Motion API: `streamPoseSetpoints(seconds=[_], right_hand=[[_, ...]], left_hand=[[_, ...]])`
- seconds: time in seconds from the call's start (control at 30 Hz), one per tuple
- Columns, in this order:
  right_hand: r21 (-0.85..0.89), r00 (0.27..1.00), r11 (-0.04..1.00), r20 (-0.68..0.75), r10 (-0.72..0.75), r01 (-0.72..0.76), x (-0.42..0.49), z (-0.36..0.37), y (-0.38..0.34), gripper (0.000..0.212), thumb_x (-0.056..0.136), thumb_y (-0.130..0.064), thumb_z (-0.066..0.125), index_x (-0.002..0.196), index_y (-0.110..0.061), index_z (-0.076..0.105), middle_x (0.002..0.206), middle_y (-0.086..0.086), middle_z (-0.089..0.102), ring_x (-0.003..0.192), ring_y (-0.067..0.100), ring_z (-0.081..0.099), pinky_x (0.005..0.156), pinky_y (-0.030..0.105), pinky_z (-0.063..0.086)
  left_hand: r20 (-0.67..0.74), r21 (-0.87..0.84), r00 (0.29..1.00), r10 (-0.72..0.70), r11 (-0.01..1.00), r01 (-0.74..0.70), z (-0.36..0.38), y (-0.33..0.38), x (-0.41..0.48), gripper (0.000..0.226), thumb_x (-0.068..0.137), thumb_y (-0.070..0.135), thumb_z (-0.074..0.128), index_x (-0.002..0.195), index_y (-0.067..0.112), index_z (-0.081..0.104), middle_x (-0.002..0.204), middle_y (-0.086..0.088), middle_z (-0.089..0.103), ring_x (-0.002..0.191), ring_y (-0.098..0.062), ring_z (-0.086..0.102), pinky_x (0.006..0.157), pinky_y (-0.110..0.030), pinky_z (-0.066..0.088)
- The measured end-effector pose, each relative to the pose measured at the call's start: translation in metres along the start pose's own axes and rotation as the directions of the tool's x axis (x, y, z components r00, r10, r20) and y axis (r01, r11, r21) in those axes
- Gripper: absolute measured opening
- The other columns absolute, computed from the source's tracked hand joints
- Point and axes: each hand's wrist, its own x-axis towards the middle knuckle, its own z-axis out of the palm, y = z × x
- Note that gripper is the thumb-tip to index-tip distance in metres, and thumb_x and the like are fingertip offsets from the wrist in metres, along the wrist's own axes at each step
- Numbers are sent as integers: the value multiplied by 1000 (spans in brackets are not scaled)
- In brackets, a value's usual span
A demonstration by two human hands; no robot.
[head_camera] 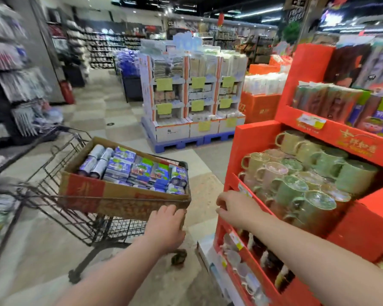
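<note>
Restocking, we judged, was near: our left hand clamped the box corner, our right hand met the stand rim, grip unclear; next, packs beyond the left hand needed lifting.

cart, cardboard box inside; red shelf — mugs

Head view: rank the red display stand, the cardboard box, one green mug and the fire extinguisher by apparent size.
1. red display stand
2. cardboard box
3. green mug
4. fire extinguisher, which looks smallest, but it stands far off, so its true size is unsure.
</note>
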Motion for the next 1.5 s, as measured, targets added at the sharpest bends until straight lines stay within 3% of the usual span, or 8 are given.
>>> streamPoseSetpoints(seconds=[0.43,0.57,0.77,0.97,1.23,1.4,1.5], right_hand=[[17,981,982,-55,-185,186,170,-11,-66,30,92,-33,52,120,-26,58,127,2,58,115,25,55,87,32,44],[30,976,976,-9,-217,217,225,-3,-61,35,92,-37,54,125,-27,56,132,0,54,118,24,53,90,33,44],[33,957,964,117,-264,262,288,34,-46,30,90,-34,51,117,-25,59,119,3,62,106,27,60,78,32,47],[17,930,960,243,-276,280,321,74,-38,30,92,-34,49,119,-24,58,121,3,60,110,27,58,81,33,47],[11,918,989,370,-141,148,368,118,-29,33,91,-31,50,122,-22,56,129,2,56,117,26,55,87,32,45],[10,878,999,477,31,-41,400,155,-25,35,90,-35,50,122,-23,56,130,2,56,118,26,55,91,31,46],[26,833,986,538,127,-167,415,179,-25,35,90,-34,51,121,-19,54,128,5,56,117,27,55,91,32,46]], left_hand=[[104,-12,972,-211,977,214,29,-86,41,47,89,43,47,130,21,42,130,-3,44,124,-26,40,102,-37,35],[132,23,957,-257,966,256,25,-102,85,49,90,43,47,133,21,40,132,-3,43,126,-26,39,103,-39,35],[125,12,940,-316,948,317,16,-122,145,54,89,45,48,138,22,37,137,-2,42,129,-25,39,106,-39,34],[108,-18,934,-340,939,344,8,-152,190,52,92,42,47,138,21,36,134,-3,43,128,-25,39,104,-39,35],[118,-46,938,-326,942,333,12,-208,255,58,92,42,50,143,20,33,144,-5,37,131,-26,36,106,-41,35],[243,-31,928,-284,954,300,44,-255,286,63,92,45,50,146,21,29,152,-6,29,136,-27,33,108,-42,33],[333,-27,895,-296,946,323,70,-286,300,58,90,46,50,140,20,35,144,-5,37,131,-27,38,104,-40,36]])
